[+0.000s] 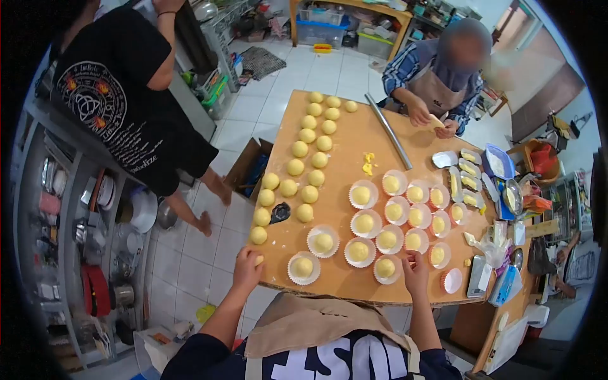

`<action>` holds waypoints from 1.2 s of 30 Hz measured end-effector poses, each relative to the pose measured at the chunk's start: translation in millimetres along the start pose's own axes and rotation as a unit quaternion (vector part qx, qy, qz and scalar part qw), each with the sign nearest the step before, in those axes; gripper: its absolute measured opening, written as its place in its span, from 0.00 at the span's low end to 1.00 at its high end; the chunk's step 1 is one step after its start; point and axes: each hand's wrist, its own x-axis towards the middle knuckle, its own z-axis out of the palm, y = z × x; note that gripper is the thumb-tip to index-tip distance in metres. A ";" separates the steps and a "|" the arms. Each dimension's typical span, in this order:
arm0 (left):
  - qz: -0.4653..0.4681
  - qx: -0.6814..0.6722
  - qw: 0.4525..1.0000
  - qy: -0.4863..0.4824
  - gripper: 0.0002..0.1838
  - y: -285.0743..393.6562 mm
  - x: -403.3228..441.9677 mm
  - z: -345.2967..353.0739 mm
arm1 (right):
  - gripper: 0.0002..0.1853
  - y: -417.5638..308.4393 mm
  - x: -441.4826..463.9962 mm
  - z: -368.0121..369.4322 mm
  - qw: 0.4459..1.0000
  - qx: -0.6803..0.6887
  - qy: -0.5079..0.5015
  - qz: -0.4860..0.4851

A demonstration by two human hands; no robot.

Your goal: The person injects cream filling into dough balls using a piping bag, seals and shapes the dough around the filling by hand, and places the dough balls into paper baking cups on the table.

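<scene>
My left hand [246, 271] is at the near left table edge, fingers curled round a dough ball [259, 259] that shows only in part. Just beyond it is another pale yellow dough ball [258, 235], at the near end of two uneven rows. My right hand [415, 273] is at the near edge with its fingers closed together; what they hold, if anything, is hidden. Its fingertips are close to a white paper cup [399, 273] with dough inside and below another filled cup [413, 240]. Several more dough-filled paper cups [359, 252] stand between my hands.
A metal rod [389, 132] lies across the far side of the wooden table [342, 149]. Opposite, a person [437, 82] handles a dough piece. Small filled tins [470, 170] and a blue container [498, 161] are at right. Another person [120, 95] stands at left by shelves.
</scene>
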 end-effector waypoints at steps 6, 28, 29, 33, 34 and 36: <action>-0.231 -0.482 0.814 0.229 0.18 -15.4 -15.2 5.4 | 0.13 -3.5 2.3 -6.1 0.997 0.071 -0.017 -0.011; -0.203 -0.606 0.709 -0.298 0.16 376.9 -36.7 168.0 | 0.30 27.2 -6.2 -156.8 0.910 0.298 -0.286 -0.020; -0.220 -0.606 0.700 -0.306 0.15 380.3 -36.4 171.9 | 0.31 31.4 -3.3 -162.2 0.892 0.333 -0.305 -0.015; -0.308 -0.709 0.551 -0.315 0.13 407.5 -37.3 166.0 | 0.27 51.6 12.3 -174.5 0.821 0.456 -0.340 0.039; -0.310 -0.725 0.534 -0.305 0.13 408.7 -39.3 169.1 | 0.26 53.8 15.1 -176.7 0.788 0.502 -0.350 0.070; -0.310 -0.758 0.500 -0.283 0.14 407.5 -44.6 176.5 | 0.24 53.8 15.7 -181.1 0.722 0.576 -0.361 0.126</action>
